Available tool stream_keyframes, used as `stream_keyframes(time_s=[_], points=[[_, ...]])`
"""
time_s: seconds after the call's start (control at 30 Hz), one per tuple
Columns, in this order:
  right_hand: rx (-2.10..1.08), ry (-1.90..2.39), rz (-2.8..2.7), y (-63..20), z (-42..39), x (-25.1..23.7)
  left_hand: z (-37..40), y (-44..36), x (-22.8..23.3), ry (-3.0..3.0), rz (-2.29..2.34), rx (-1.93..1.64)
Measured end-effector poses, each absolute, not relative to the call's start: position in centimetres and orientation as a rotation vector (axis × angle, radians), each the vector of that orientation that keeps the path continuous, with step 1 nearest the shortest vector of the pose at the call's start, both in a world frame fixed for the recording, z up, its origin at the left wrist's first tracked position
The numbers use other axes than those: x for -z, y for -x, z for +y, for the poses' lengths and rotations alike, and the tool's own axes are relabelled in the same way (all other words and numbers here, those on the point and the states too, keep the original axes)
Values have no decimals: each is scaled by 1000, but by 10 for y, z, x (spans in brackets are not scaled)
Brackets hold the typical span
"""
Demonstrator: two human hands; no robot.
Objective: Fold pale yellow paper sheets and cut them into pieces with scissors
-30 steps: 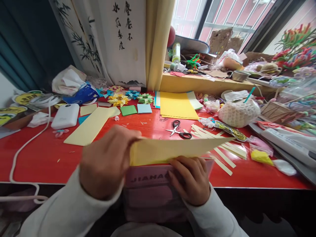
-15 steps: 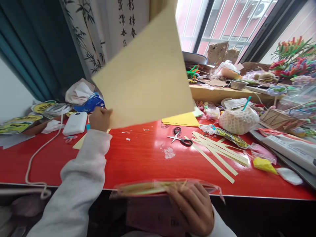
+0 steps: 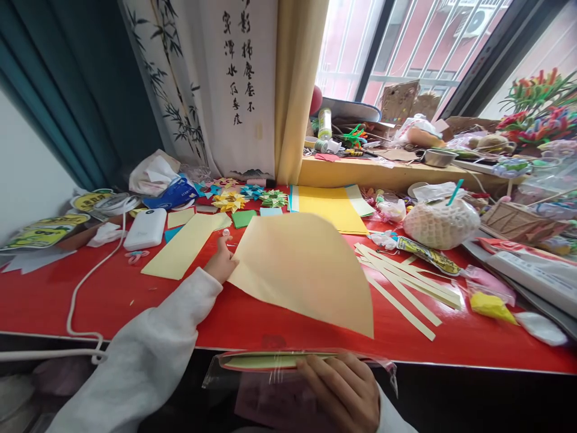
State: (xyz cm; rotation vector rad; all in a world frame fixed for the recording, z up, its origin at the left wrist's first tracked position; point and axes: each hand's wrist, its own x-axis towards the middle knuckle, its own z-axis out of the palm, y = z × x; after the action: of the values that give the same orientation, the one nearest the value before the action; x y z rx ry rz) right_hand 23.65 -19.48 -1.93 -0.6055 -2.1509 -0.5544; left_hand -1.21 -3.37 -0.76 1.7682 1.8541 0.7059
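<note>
Left hand (image 3: 220, 260): pinched on left edge of sheet (image 3: 302, 270) | sheet: bowed, over table (image 3: 157, 310), contact unclear | right hand (image 3: 345, 388): clamped on packet (image 3: 274, 391) by table's near edge | packet: pale paper (image 3: 259, 362) inside | strips (image 3: 410, 287): on table, right of sheet

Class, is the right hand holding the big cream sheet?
No, the left hand holds that sheet, while the right hand holds the clear packet.

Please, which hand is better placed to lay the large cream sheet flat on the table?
Probably the left hand: it holds the large cream sheet by its left edge, over the red table. The right hand holds a plastic packet.
</note>
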Motion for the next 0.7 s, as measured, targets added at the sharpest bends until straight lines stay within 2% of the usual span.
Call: stream_keyframes(time_s=[0.1, 0.27, 0.37, 0.43, 0.57, 0.63, 0.7], points=[[584, 631, -2137, -235, -196, 17, -52, 4, 7, -1853, 1914, -678], [632, 638, -2120, -235, -198, 16, -68, -7, 8, -2310, 2001, -481], [660, 620, -2131, -237, -198, 18, -80, -8, 1, -2452, 1986, -681], [657, 611, -2136, -237, -198, 20, -98, -6, -9, -2421, 1751, -840], [616, 624, -2085, -236, -196, 18, -143, 7, -25, -2124, 992, -761], [590, 627, -2102, -237, -194, 16, -157, 16, -23, -2018, 842, -784], [564, 626, -2114, -239, -192, 15, -157, 25, -15, -1958, 954, -874]])
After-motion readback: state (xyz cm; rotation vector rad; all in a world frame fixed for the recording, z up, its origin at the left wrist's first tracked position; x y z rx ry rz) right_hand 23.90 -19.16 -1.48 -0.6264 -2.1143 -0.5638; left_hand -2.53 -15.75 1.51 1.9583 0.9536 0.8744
